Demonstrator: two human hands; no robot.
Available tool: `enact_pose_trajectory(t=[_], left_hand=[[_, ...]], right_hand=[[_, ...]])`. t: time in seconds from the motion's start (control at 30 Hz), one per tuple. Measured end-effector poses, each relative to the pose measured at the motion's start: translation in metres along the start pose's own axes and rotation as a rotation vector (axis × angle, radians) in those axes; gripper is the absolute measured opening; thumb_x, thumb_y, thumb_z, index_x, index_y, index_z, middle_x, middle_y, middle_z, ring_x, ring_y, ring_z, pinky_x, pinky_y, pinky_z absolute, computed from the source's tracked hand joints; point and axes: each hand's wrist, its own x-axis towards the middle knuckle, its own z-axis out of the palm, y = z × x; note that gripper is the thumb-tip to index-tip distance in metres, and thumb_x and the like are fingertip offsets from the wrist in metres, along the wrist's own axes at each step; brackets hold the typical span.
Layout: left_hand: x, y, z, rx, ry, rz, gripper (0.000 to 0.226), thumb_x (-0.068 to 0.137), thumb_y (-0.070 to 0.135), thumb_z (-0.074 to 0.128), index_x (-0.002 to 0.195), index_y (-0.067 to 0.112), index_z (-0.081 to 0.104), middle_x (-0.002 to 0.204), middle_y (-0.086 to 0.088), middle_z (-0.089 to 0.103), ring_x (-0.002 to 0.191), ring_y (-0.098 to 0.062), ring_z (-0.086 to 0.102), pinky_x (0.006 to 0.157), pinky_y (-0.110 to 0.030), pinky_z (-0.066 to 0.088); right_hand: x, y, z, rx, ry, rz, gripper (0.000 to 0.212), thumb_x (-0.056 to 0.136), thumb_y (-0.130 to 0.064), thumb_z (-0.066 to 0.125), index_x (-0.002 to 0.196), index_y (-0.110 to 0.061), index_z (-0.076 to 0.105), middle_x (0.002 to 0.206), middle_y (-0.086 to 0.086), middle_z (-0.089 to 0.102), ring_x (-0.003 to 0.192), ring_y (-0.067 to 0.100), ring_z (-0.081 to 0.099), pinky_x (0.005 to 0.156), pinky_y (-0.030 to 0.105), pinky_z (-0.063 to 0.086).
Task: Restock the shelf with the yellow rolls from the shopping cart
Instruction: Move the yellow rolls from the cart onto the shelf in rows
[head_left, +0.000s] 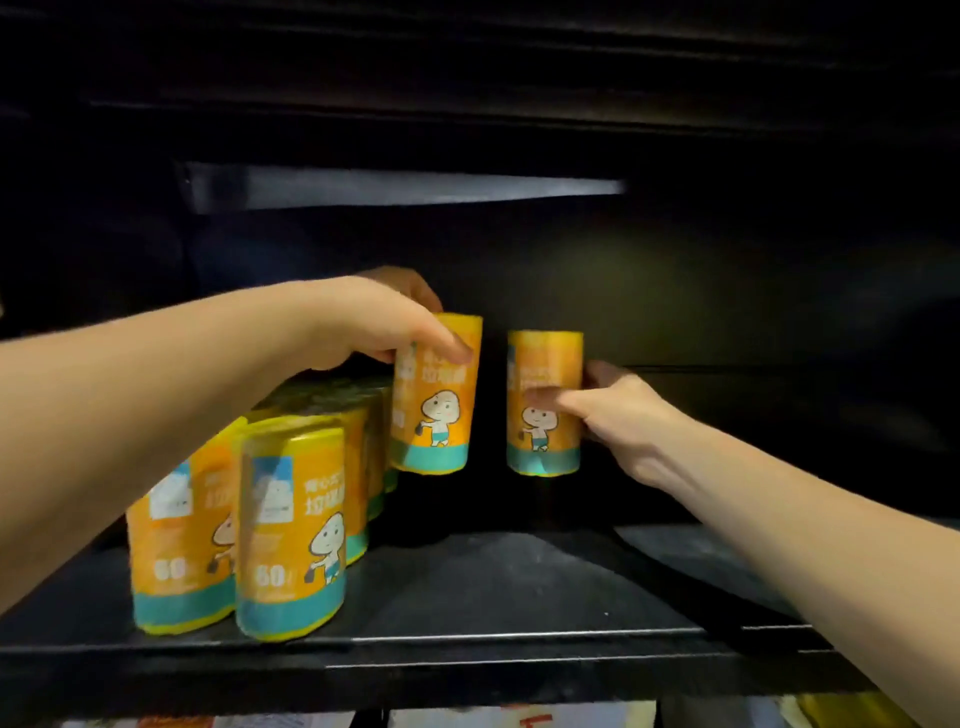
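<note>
Left hand (363, 322) is gripping the left roll (436, 410), right hand (623, 415) the right roll (545, 431), fingers (452, 343) curling round each, upright inside the shelf (519, 587).

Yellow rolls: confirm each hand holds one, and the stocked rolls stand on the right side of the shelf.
Wrong side. The head view shows the stocked rolls on the left side of the shelf, not the right. The left hand holds the left roll, the right hand the right roll, as stated.
</note>
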Motion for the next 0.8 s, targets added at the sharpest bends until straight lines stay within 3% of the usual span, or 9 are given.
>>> enact_pose_trajectory(t=[0.1,0.23,0.37,0.5,0.6,0.67,0.8], left_hand=[[0.025,-0.008,-0.007,0.036,-0.038,0.008,0.078,0.063,0.024,0.090,0.129,0.023,0.051,0.119,-0.004,0.062,0.106,-0.023,0.063,0.092,-0.040,0.056],[0.051,-0.016,-0.013,0.069,-0.110,-0.014,0.064,0.065,0.016,0.089,0.121,0.014,0.058,0.109,-0.009,0.070,0.101,-0.025,0.068,0.091,-0.042,0.057],[0.066,-0.016,-0.006,0.169,-0.167,-0.018,0.048,0.071,0.014,0.085,0.113,0.008,0.060,0.102,-0.011,0.070,0.096,-0.024,0.069,0.088,-0.040,0.058],[0.078,-0.020,0.002,0.318,-0.230,-0.022,0.052,0.075,0.016,0.083,0.120,0.004,0.059,0.104,-0.010,0.068,0.094,-0.022,0.068,0.088,-0.038,0.058],[0.089,-0.023,0.007,0.460,-0.255,0.024,0.057,0.078,0.024,0.082,0.126,0.006,0.058,0.111,-0.007,0.066,0.089,-0.016,0.064,0.082,-0.032,0.057],[0.093,-0.025,0.009,0.554,-0.246,0.054,0.059,0.079,0.030,0.080,0.129,0.009,0.056,0.116,-0.005,0.063,0.096,-0.017,0.062,0.085,-0.032,0.055],[0.098,-0.031,0.016,0.700,-0.269,0.079,0.062,0.081,0.037,0.077,0.133,0.013,0.053,0.122,-0.002,0.060,0.108,-0.020,0.059,0.095,-0.038,0.053]], right_hand=[[0.021,0.005,0.012,-0.063,-0.007,0.000,0.048,0.064,-0.022,0.089,0.105,-0.020,0.065,0.103,0.004,0.075,0.092,0.021,0.073,0.087,0.040,0.057],[0.044,0.014,0.027,-0.181,0.003,0.025,0.045,0.071,-0.018,0.087,0.111,-0.015,0.066,0.103,0.004,0.074,0.089,0.018,0.071,0.075,0.032,0.057],[0.060,0.022,0.037,-0.172,-0.025,0.072,0.040,0.076,-0.014,0.083,0.112,-0.013,0.066,0.109,0.008,0.074,0.094,0.020,0.072,0.078,0.034,0.058],[0.079,0.033,0.048,-0.244,-0.006,0.142,0.046,0.073,-0.018,0.085,0.113,-0.015,0.063,0.112,0.008,0.072,0.098,0.023,0.070,0.090,0.044,0.056],[0.085,0.038,0.057,-0.299,0.019,0.169,0.054,0.073,-0.021,0.087,0.119,-0.013,0.059,0.116,0.005,0.069,0.104,0.022,0.067,0.086,0.036,0.055],[0.088,0.042,0.063,-0.320,0.032,0.180,0.057,0.073,-0.022,0.087,0.122,-0.015,0.058,0.118,0.004,0.067,0.108,0.022,0.064,0.084,0.035,0.053],[0.098,0.053,0.075,-0.367,0.023,0.196,0.065,0.070,-0.026,0.089,0.125,-0.016,0.057,0.122,0.005,0.066,0.111,0.023,0.063,0.096,0.040,0.052]])
